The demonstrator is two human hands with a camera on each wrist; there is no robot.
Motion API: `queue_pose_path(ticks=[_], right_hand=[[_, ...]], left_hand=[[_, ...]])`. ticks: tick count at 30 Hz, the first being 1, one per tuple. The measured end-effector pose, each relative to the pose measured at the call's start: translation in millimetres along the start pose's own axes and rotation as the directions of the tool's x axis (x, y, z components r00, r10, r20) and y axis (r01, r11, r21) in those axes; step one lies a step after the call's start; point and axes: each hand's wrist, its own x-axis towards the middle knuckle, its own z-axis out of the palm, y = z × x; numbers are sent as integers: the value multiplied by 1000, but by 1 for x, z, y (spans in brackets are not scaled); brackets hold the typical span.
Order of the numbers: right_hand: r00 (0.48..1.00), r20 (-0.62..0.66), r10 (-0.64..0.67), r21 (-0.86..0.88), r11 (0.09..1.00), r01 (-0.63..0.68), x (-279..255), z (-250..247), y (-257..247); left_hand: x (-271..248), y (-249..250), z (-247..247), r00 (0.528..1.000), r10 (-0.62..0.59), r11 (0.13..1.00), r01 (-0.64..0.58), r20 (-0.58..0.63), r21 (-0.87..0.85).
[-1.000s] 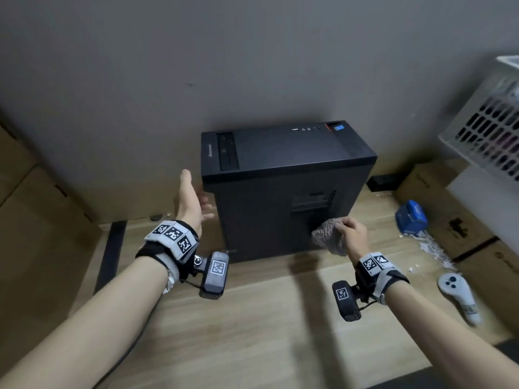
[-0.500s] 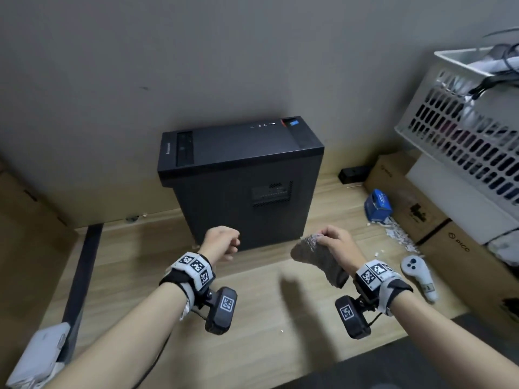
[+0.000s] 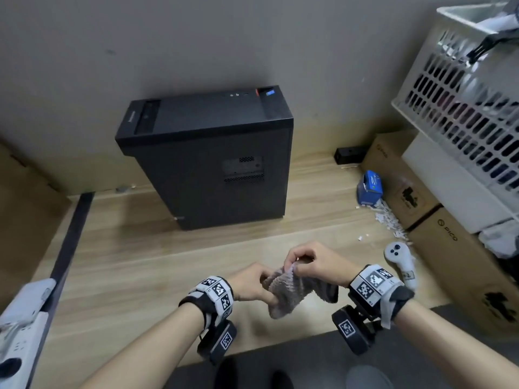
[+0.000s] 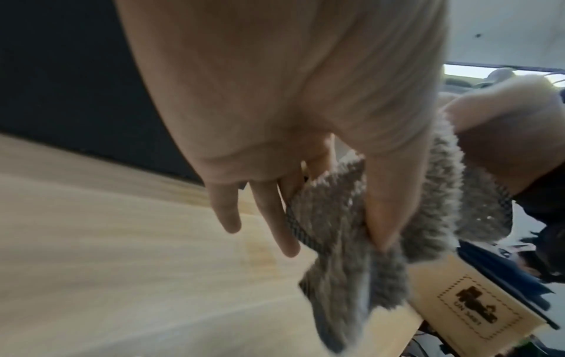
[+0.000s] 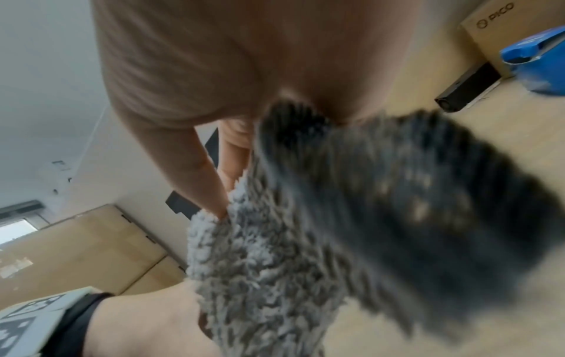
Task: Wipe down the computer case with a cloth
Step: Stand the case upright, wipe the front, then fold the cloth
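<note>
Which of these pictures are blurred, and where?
Head view: mostly sharp, edges bent by the wide lens. Left wrist view: the cloth is soft, the floor smeared. Right wrist view: the cloth's near dark part is badly blurred.

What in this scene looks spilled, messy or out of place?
White paper scraps lie strewn over the wooden floor beside a torn-open blue box, right of the computer case. A white controller also lies loose on the floor nearby.
</note>
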Motion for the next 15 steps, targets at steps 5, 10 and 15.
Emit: queue_pose_path(ticks=[5,10,15], right_hand=[[994,-60,88,-166,981,-97,19,8,29],[985,-111,134,-388,906,-167,52,25,20],[969,-247,16,-598,784,-165,88,37,5]], left_hand=[[-20,-20,-10,944,-51,998,55,-326,5],[-38,-32,-39,868,-79,984,148,-491,104],[-52,-51,-72,804,-48,976,164,-593,142]])
